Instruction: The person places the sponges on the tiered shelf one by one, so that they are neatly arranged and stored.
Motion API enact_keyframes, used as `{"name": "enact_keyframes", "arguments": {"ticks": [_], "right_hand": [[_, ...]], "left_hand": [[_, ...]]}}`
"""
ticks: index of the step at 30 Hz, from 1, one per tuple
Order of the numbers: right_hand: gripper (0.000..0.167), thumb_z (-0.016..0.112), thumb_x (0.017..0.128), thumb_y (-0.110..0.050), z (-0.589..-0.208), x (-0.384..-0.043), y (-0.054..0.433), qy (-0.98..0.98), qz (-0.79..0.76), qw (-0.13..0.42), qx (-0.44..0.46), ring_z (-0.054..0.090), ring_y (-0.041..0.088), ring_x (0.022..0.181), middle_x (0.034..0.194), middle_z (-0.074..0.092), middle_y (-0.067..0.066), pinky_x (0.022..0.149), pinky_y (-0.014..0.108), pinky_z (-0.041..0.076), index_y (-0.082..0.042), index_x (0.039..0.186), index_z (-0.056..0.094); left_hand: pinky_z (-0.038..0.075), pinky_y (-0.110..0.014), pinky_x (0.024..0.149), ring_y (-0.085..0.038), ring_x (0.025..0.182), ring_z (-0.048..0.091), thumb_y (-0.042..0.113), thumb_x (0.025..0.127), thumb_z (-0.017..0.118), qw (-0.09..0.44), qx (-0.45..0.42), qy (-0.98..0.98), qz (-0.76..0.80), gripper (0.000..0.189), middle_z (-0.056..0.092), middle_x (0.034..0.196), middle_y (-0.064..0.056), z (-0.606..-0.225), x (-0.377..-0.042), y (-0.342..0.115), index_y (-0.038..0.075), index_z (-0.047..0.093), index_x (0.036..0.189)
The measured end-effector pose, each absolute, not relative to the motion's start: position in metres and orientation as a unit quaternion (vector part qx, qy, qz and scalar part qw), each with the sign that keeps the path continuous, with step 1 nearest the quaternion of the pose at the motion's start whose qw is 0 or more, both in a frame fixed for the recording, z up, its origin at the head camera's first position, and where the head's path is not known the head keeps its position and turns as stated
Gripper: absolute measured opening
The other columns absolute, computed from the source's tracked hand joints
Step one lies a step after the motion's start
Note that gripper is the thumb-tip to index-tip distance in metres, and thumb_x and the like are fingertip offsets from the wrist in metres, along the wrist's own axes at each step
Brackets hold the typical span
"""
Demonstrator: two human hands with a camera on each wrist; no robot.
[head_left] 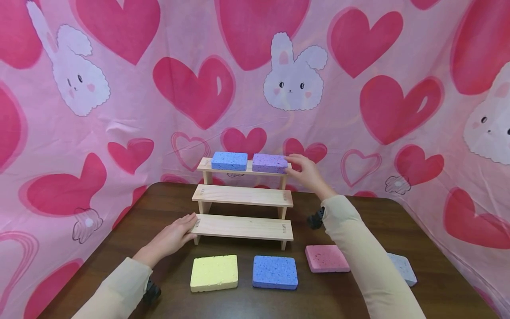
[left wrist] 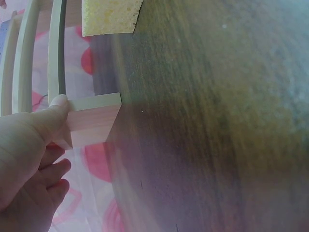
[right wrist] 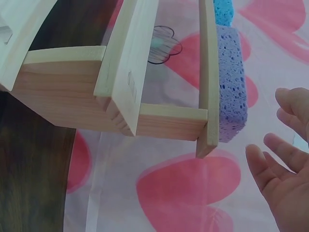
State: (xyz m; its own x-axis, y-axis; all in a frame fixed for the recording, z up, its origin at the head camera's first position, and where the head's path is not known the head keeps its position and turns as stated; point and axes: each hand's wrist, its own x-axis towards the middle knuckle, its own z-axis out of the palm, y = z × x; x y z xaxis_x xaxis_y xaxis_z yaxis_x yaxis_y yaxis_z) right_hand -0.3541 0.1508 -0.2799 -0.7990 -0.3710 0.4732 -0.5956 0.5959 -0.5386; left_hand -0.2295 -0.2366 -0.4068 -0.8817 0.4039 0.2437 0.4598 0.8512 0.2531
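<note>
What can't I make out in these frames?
Pale grey sponge: head view, left part behind the right sleeve.
Bottom step: head view, left end partly under the left hand.
Yellow sponge: left wrist view, cut by the top edge.
Upper blue sponge: right wrist view, cut at the top.

Purple pitted sponge flat atop pale three-step wooden stand, right end.
</note>
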Motion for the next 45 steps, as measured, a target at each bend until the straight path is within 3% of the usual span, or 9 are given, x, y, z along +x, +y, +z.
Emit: {"name": "enact_keyframes", "arguments": {"ticks": [5,29,36,42,45], "right_hand": [[0.042,0.067,0.084,-0.007,-0.283,-0.349,0.158,-0.870,0.368,0.159,0.288,0.043,0.036,0.118,0.129,0.047,0.024,0.085,0.047,0.047,0.005,0.123,0.055],[0.045,0.069,0.081,-0.004,-0.308,-0.312,0.194,-0.858,0.365,0.162,0.323,0.050,0.035,0.107,0.126,0.050,0.021,0.077,0.050,0.050,0.002,0.124,0.055],[0.045,0.070,0.082,-0.007,-0.317,-0.300,0.204,-0.869,0.345,0.161,0.316,0.056,0.026,0.086,0.128,0.049,0.018,0.071,0.038,0.053,-0.002,0.124,0.057],[0.046,0.072,0.079,-0.006,-0.326,-0.293,0.212,-0.864,0.338,0.170,0.333,0.055,0.022,0.090,0.126,0.052,0.017,0.066,0.029,0.052,-0.003,0.123,0.058],[0.046,0.073,0.078,-0.005,-0.330,-0.288,0.217,-0.865,0.339,0.169,0.330,0.056,0.018,0.075,0.125,0.052,0.017,0.061,0.026,0.051,-0.003,0.122,0.059]], "left_hand": [[0.034,-0.053,0.097,-0.040,0.123,0.039,0.016,0.081,0.070,0.091,-0.225,-0.958,-0.154,0.058,0.043,0.134,-0.025,-0.407,-0.230,-0.236,-0.009,0.047,0.129],[0.033,-0.053,0.098,-0.041,0.124,0.038,0.016,0.081,0.070,0.086,-0.222,-0.958,-0.161,0.059,0.042,0.134,-0.025,-0.407,-0.229,-0.235,-0.009,0.046,0.129],[0.032,-0.053,0.098,-0.040,0.124,0.037,0.016,0.081,0.070,0.082,-0.218,-0.958,-0.164,0.060,0.041,0.135,-0.025,-0.407,-0.229,-0.236,-0.008,0.045,0.130],[0.032,-0.053,0.098,-0.040,0.124,0.038,0.016,0.081,0.071,0.087,-0.221,-0.958,-0.161,0.060,0.042,0.135,-0.025,-0.408,-0.229,-0.236,-0.008,0.046,0.130],[0.032,-0.053,0.098,-0.040,0.124,0.038,0.016,0.081,0.070,0.089,-0.222,-0.958,-0.160,0.060,0.042,0.134,-0.025,-0.408,-0.228,-0.236,-0.008,0.046,0.130]]}}
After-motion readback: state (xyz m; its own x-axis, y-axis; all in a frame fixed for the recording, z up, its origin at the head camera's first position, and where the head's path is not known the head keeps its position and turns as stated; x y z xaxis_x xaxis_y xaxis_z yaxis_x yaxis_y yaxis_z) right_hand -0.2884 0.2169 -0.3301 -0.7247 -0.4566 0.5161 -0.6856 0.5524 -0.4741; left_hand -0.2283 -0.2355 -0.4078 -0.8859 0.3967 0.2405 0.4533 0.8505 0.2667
